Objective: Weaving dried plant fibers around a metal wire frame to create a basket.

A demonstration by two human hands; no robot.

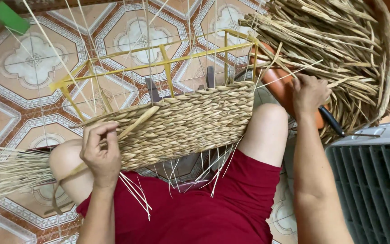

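- One big heap of dried straw strands [339, 49] fills the upper right, bundled inside a curved woven wrap, so fresh fibre lies within reach of your right arm.
- The half-woven basket [190, 124] rests across your knees, braced between your thighs; that keeps the woven wall steady and turned towards you.
- Its yellow wire frame [159, 63] stands bare above the woven band, with thin pale stakes running through it, showing where rows are not yet laid.
- A second loose sheaf of straw [5, 174] lies on the tiled floor [32, 63] by your left knee.
- Your right hand [310, 92] reaches into the heap, fingers curled among the strands; the grip is hidden from above, so you cannot tell whether it has closed. A dark-handled tool [332, 122] lies just below it.
- Your left hand [101, 153] presses the basket's left end, its grip pinching a flat working strand [132, 124] against the weave so the tension holds.
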